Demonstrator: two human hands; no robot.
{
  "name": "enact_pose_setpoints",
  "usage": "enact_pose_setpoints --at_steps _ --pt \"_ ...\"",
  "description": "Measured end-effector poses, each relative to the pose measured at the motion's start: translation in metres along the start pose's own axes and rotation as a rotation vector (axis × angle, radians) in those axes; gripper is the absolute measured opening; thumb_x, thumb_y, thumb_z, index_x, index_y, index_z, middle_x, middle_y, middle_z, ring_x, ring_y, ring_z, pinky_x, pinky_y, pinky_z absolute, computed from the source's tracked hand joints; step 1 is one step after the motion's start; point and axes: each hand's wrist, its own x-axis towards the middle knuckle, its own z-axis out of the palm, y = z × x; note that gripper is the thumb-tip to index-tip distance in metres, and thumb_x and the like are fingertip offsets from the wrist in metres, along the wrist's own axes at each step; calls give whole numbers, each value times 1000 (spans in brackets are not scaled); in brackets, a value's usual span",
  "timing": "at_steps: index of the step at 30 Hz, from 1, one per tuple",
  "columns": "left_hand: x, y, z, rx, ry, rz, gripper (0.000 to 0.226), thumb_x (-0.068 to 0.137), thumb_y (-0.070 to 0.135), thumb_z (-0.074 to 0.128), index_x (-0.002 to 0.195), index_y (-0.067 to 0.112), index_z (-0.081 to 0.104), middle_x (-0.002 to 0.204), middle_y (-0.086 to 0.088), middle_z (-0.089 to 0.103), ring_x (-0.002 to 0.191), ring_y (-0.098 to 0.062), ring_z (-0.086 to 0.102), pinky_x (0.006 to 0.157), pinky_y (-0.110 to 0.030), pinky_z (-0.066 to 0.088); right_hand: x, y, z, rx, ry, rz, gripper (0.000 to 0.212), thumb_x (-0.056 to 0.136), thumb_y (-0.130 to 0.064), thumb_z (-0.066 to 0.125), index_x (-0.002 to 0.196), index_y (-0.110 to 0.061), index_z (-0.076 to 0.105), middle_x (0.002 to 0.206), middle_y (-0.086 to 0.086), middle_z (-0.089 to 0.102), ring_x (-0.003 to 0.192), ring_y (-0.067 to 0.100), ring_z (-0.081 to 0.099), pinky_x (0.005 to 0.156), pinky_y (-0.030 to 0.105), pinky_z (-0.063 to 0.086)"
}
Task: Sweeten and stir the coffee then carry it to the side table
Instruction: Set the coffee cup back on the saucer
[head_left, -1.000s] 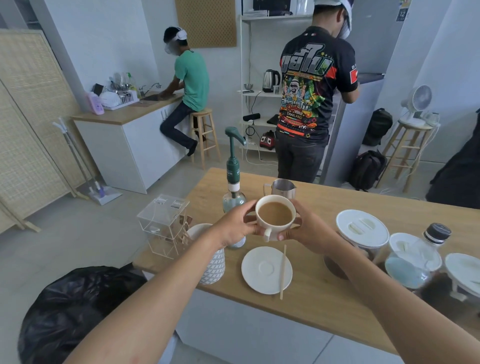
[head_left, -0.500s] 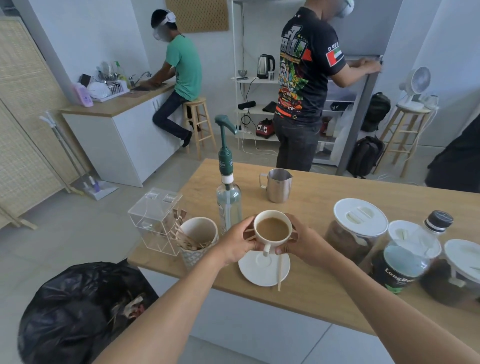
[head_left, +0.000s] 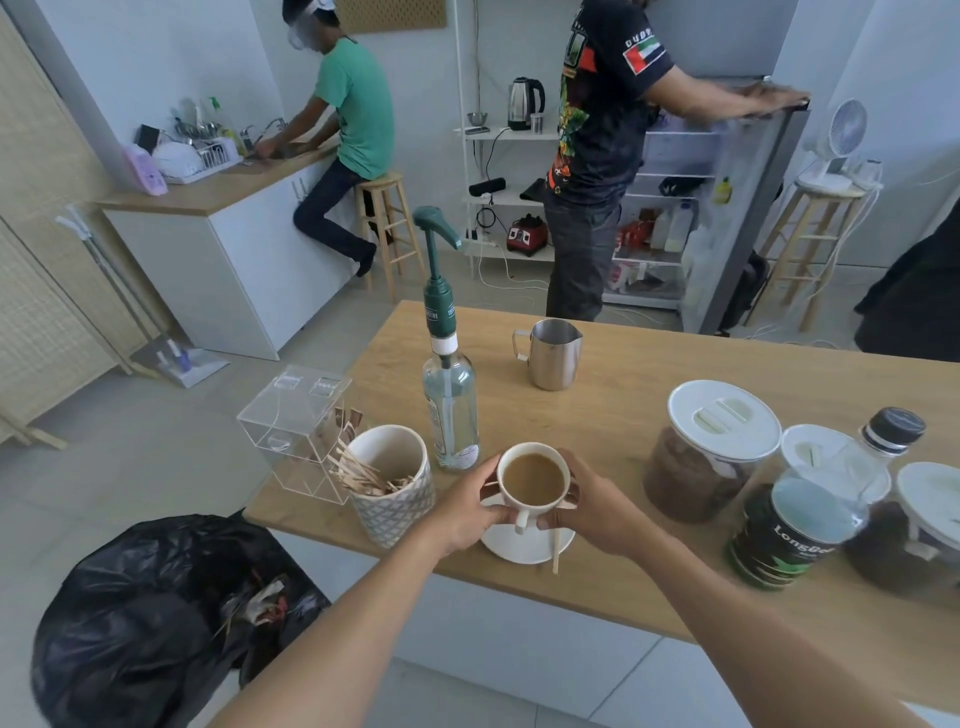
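STEP: carry phase, coffee looks milky and stirred | CUP: white ceramic cup of coffee (head_left: 532, 480) over the white saucer (head_left: 524, 545) at the wooden desk's (head_left: 649, 395) near edge | GRIP: left hand (head_left: 467, 512) and right hand (head_left: 592, 506) both clasp the cup | NEXT: level lift, slow turn toward side table, wooden stir stick (head_left: 556, 551) stays behind.

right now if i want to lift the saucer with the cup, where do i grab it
Grip the saucer by its thin rim, left and right, fingers sliding under the edges. The cup is nearly full, so keep it level. The wooden stick lies loose across the near right rim; pin it or remove it.
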Motion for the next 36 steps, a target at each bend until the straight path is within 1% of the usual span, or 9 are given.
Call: enact_pose_setpoints --at_steps 4,8,10,15,19,23,26,31,36 --pt "3 -8 3 16 -10 -11 80 79 7 79 146 24 39 136 8 56 127 -5 50 98 -19 44 0 3 5 -68 7 17 82 61 -31 88 121 -57 38 115 -25 60 110 -2 57 87 22 45" --pt "5 -14 5 42 -7 -22 79 81 7 78 146 24 38 137 7 54 130 -6 48 104 -25 41 3 7 9 -85 2 31 82 62 -33 87 128 -48 39 114 -24 60 107 -3 56 82 19 43" --pt "6 -15 4 48 -8 -30 78 81 6 77 146 24 37 138 6 54 130 -6 47 106 -27 41 4 8 10 -87 -5 44 81 62 -33 86 126 -50 39 112 -26 60 103 -6 55 79 15 42" --pt "6 -20 2 86 -13 -35 76 83 9 76 146 26 38 137 8 54 128 -5 49 100 -20 41 5 10 14 -118 -16 51 77 64 -36 84 122 -56 37 108 -28 61 98 -12 53 77 9 36" --pt "7 -24 3 96 -20 -47 75 84 9 75 146 28 38 138 9 54 129 -5 48 106 -29 40 7 16 17 -134 -5 60 81 65 -34 83 133 -42 40 112 -19 63 107 9 56 92 33 41" --pt "8 -29 3 83 -24 -78 76 85 8 73 147 29 35 137 11 53 128 -4 47 99 -20 39 7 18 21 -151 3 53 83 66 -34 81 137 -39 38 116 -15 62 115 16 56 106 46 36" --pt "8 -31 2 82 -32 -92 77 84 6 73 146 32 35 131 16 55 123 3 49 91 -14 42 8 18 23 -147 10 60 84 66 -32 79 139 -38 37 117 -14 63 118 18 55 110 52 31" --pt "9 -33 -1 134 -42 -82 78 82 9 74 146 31 35 136 12 54 130 -6 46 110 -33 38 8 19 26 -136 -7 65 86 67 -29 80 141 -33 36 120 -13 61 124 21 52 113 57 25" --pt "7 -35 -1 181 -50 -67 78 78 19 75 143 39 37 134 19 55 127 0 47 111 -37 39 8 21 28 -128 -18 78 86 65 -29 80 139 -36 36 115 -19 60 123 19 53 114 54 25"
